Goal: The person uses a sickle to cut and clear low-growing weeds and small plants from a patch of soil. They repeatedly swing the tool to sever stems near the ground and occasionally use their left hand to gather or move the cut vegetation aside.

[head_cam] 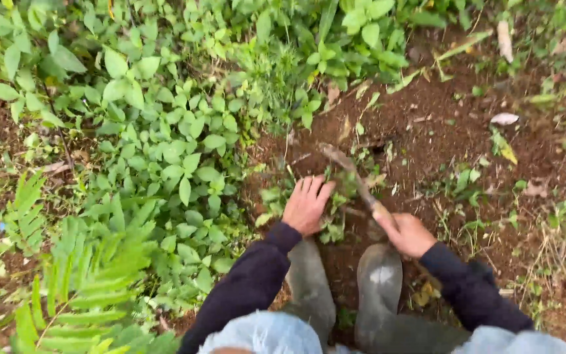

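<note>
Bare reddish-brown garden soil (453, 124), scattered with dry leaves, bordered by dense green growth.

Left hand (306, 204): fingers spread apart, palm down, pressed onto a small clump of low green weeds (335, 203); apparently placed so to gather or pin the stems.

Right hand (411, 234): fingers wrapped tight round the handle of a soil-caked, wooden-handled digging blade (352, 174); blade angled up and left, tip in the soil just beyond the clump, seemingly to cut at the roots. Blade shape obscured by dirt.

Dark long sleeves (250, 282) on both arms.

Pair of grey-green rubber boots (378, 288), toes just below the hands, planted close to the clump.

Broad-leaved green ground cover (165, 131) at left and top.

Fern fronds (80, 282) at lower left, well apart from the hands.
</note>
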